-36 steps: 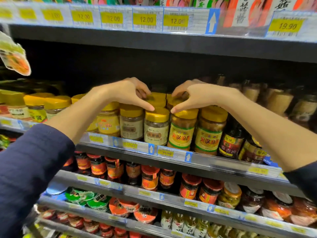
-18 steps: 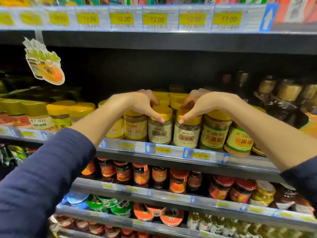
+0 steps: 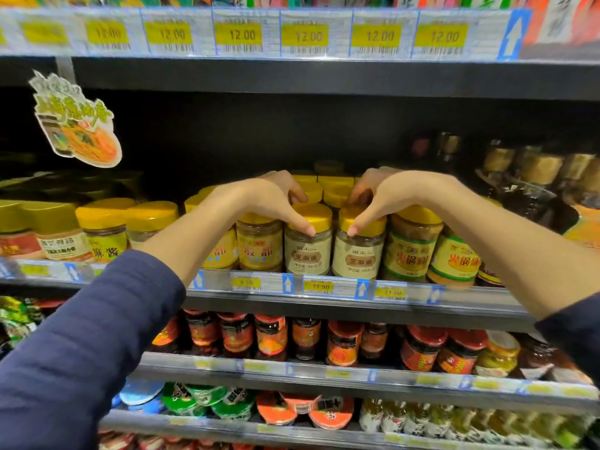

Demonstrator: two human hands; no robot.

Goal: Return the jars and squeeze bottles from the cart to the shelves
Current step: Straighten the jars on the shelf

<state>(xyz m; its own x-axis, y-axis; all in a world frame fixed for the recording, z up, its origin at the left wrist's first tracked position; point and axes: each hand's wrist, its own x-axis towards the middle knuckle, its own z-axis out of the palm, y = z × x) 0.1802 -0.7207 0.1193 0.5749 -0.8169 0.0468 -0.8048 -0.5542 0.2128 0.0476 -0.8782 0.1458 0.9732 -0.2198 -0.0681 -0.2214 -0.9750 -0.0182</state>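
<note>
Two yellow-lidded jars with pale labels stand side by side at the front of the middle shelf (image 3: 324, 289). My left hand (image 3: 269, 198) curls over the lid of the left jar (image 3: 308, 251), thumb on its front rim and fingers behind it. My right hand (image 3: 386, 196) grips the lid of the right jar (image 3: 358, 254) the same way. Both jars rest upright on the shelf. More yellow-lidded jars fill the rows behind and beside them. No cart is in view.
Jars with green and yellow labels (image 3: 410, 254) stand just right of my right hand, dark bottles (image 3: 519, 190) further right. A paper promo tag (image 3: 78, 125) hangs at upper left. Red-lidded jars (image 3: 269, 336) fill the shelf below, with a price-tag rail (image 3: 308, 35) overhead.
Both hands stay on the two jar lids. The view has shifted slightly, so the shelf appears a little lower and the jars sit squarely at the front edge.
</note>
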